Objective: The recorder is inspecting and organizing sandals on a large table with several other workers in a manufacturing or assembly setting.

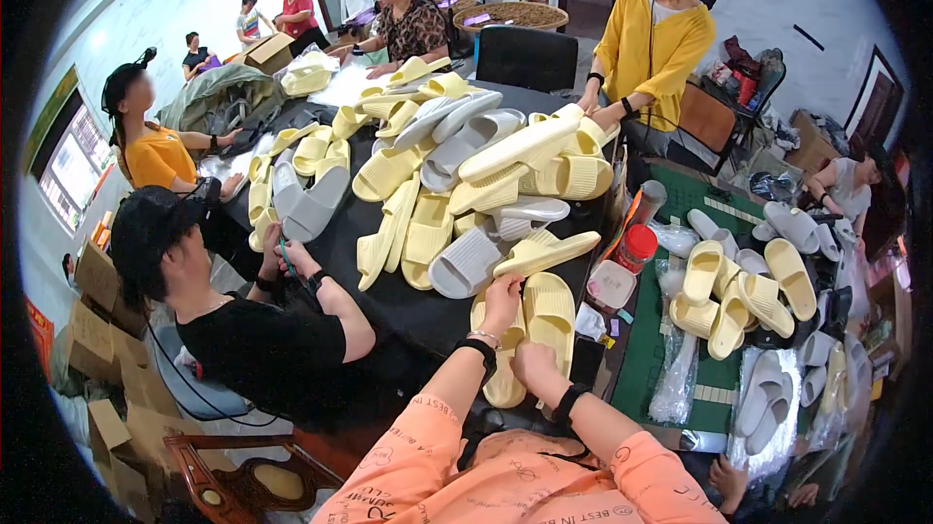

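A pair of pale yellow slippers lies in front of me on the black table; the right slipper (550, 315) shows best, and the left slipper (504, 386) is partly covered by my hands. My left hand (501, 305) is closed at the far end of the left slipper, beside another yellow slipper (552, 254) whose near end it meets. Curled into a fist, my right hand (537, 368) rests over the near part of the pair. Whatever is between its fingers is hidden. Just beyond lies a grey slipper (466, 262).
A heap of yellow and grey slippers (428, 135) covers the table's middle. At right, a green table (632, 383) carries more slippers, a red-lidded jar (637, 248) and plastic bags (677, 368). Co-workers sit or stand around; one in black (262, 349) works close on my left, beside a wooden chair (219, 485).
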### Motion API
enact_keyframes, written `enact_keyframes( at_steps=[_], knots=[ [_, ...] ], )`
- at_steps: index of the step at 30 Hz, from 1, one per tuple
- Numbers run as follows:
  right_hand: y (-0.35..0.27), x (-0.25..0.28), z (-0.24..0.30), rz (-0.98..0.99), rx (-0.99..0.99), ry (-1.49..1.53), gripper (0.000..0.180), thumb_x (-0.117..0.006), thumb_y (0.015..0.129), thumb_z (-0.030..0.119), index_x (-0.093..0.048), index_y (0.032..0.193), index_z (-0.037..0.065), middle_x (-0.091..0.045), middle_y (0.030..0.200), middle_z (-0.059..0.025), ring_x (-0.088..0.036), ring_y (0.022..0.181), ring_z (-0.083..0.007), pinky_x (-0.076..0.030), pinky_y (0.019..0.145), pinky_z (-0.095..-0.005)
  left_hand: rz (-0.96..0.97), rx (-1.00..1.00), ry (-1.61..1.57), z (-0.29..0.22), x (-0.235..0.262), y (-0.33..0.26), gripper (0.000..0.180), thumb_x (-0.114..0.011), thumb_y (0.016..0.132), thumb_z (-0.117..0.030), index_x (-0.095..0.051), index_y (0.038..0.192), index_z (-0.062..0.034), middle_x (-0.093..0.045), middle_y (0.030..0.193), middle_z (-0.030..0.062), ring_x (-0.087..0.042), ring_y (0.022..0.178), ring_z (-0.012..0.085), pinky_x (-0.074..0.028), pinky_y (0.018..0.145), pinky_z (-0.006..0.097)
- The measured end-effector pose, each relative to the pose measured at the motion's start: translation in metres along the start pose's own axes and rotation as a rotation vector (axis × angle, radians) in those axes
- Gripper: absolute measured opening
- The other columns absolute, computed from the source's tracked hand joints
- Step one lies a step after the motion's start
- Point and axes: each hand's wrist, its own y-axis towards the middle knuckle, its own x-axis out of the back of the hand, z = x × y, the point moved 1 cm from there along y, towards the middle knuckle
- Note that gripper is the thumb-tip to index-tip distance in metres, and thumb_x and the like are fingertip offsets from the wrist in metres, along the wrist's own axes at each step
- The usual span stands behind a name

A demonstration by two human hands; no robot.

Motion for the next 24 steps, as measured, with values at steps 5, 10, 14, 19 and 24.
enact_keyframes(
  at_steps=[5, 10, 14, 19, 24],
  knots=[
    [0.002, -0.001, -0.007, -0.013, 0.051, -0.044, 0.015, -0.052, 0.073, 0.014, -0.055, 0.079, 0.000, -0.060, 0.071, -0.0168, -0.061, 0.069, -0.0306, -0.048, 0.059, -0.0354, -0.028, -0.099, 0.083, -0.003, 0.000, -0.003, 0.012, -0.053, 0.077, -0.003, -0.060, 0.087, -0.0016, -0.059, 0.074, 0.0124, -0.055, 0.063, 0.0197, -0.045, 0.059, 0.029],
    [-0.015, 0.003, -0.012, -0.005, 0.129, -0.045, 0.020, -0.053, 0.075, 0.019, -0.055, 0.082, 0.000, -0.060, 0.071, -0.0178, -0.060, 0.069, -0.0312, -0.047, 0.059, -0.0380, -0.038, -0.117, 0.085, -0.008, 0.003, -0.014, 0.012, -0.052, 0.076, -0.003, -0.060, 0.086, -0.0018, -0.059, 0.076, 0.0141, -0.056, 0.065, 0.0232, -0.045, 0.061, 0.031],
    [-0.045, 0.020, -0.002, 0.168, 0.079, -0.044, 0.036, -0.059, 0.072, 0.034, -0.058, 0.084, 0.000, -0.060, 0.069, -0.0179, -0.060, 0.068, -0.0307, -0.047, 0.059, -0.0386, -0.017, -0.099, 0.086, -0.007, 0.002, -0.022, 0.012, -0.052, 0.077, -0.004, -0.060, 0.086, -0.0026, -0.060, 0.078, 0.0140, -0.057, 0.068, 0.0255, -0.045, 0.062, 0.032],
    [-0.072, 0.033, -0.014, 0.555, -0.051, 0.058, 0.045, -0.060, 0.071, 0.036, -0.052, 0.105, 0.008, -0.058, 0.092, -0.0180, -0.057, 0.086, -0.0314, -0.045, 0.072, -0.0412, 0.008, -0.058, 0.193, -0.004, 0.003, -0.008, 0.013, -0.051, 0.076, -0.005, -0.060, 0.084, -0.0025, -0.059, 0.079, 0.0168, -0.056, 0.075, 0.0323, -0.044, 0.066, 0.036],
    [-0.070, -0.016, -0.037, 0.649, -0.226, 0.766, 0.029, -0.052, 0.082, 0.025, -0.051, 0.096, 0.000, -0.060, 0.063, -0.0093, -0.052, 0.045, -0.0116, -0.039, 0.040, -0.0229, -0.019, -0.078, 0.107, -0.003, 0.006, 0.013, 0.014, -0.050, 0.076, -0.005, -0.059, 0.086, -0.0008, -0.059, 0.074, 0.0150, -0.057, 0.068, 0.0248, -0.044, 0.063, 0.032]
  ],
)
